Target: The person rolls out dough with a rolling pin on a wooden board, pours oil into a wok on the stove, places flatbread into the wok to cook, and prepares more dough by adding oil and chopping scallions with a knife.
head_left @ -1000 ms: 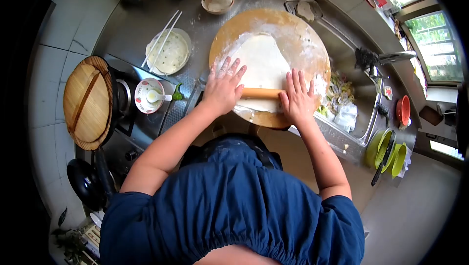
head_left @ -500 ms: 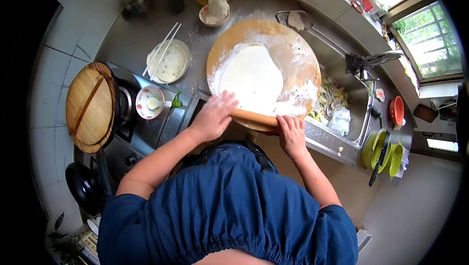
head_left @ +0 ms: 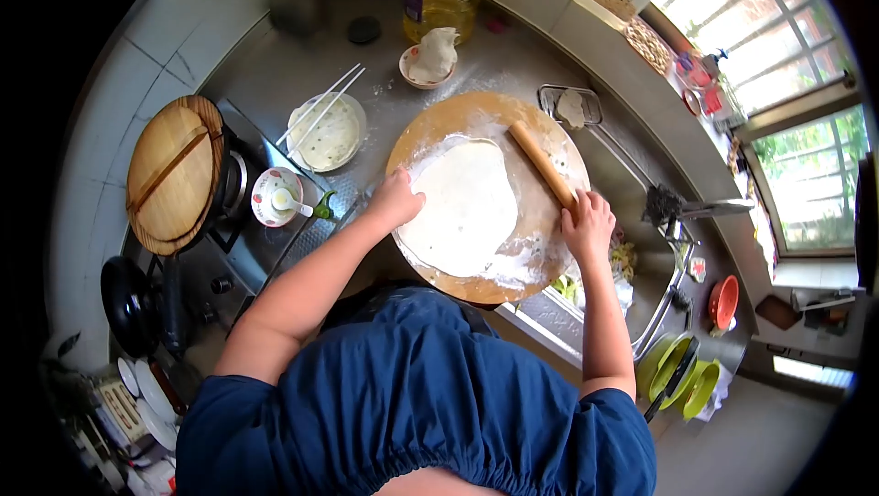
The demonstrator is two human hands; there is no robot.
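Note:
A thin white sheet of dough (head_left: 462, 208) lies on a round, floured wooden board (head_left: 439, 116). My left hand (head_left: 396, 199) is at the left rim of the dough, its fingers curled and closed on the edge; the fingertips are partly hidden. Over on the right side of the board, my right hand (head_left: 589, 221) grips the near end of a wooden rolling pin (head_left: 542, 165). The pin slants away to the upper left, resting on the board beside the dough. Flour is scattered over the board around the sheet.
Left of the board stand a plate of batter-like food (head_left: 322, 144) with chopsticks, a small bowl (head_left: 272, 199) with a spoon, and a wooden-lidded pan (head_left: 169, 176). An oil bottle (head_left: 439, 6) and a bowl with a bag (head_left: 430, 61) stand behind. The sink (head_left: 632, 162) is at right.
The rolling pin has gone from the board's near edge to its right side, now in my right hand only. My left hand has left the pin and is at the dough's left edge.

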